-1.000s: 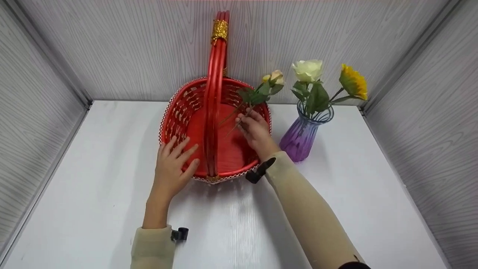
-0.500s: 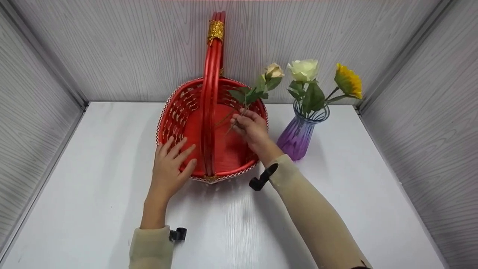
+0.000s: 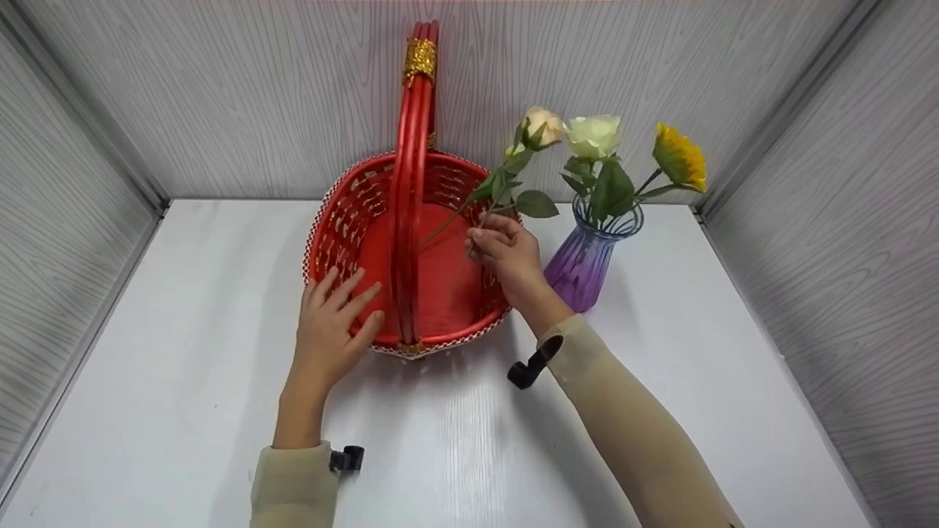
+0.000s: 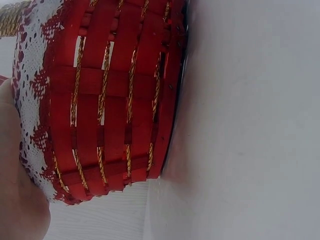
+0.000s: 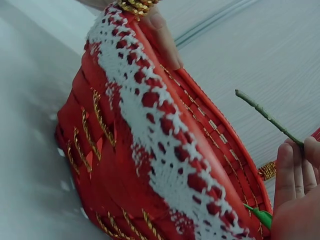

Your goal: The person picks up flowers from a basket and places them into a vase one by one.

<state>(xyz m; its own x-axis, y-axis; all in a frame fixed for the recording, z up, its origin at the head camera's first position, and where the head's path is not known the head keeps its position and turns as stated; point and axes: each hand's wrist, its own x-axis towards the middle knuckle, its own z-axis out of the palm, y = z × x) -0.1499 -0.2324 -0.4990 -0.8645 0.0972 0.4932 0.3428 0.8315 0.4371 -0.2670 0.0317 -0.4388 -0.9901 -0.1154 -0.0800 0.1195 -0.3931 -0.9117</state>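
A red woven basket [image 3: 447, 286] with a tall arched handle stands against the back wall. My left hand [image 3: 326, 330] rests on its near-left rim with fingers spread; the left wrist view shows that hand beside the lace trim [image 4: 32, 95]. Over the basket's right side, my right hand [image 3: 510, 257] pinches a thin green stem of a peach rose [image 3: 543, 126], whose bloom leans up and right past the rim. In the right wrist view, a cut stem end [image 5: 270, 117] sticks out beyond the right hand's fingers [image 5: 285, 170].
Right of the basket stands a blue-to-purple glass vase [image 3: 583, 271], holding a white rose [image 3: 593, 136] and a yellow sunflower [image 3: 682, 158]. Everything sits on a white table [image 3: 440, 455] with grey wood-grain panels [image 3: 242, 88] at the back and sides.
The right hand has shifted slightly right with the rose, whose bloom has risen and now stands near the white rose. The left hand has stayed on the rim.
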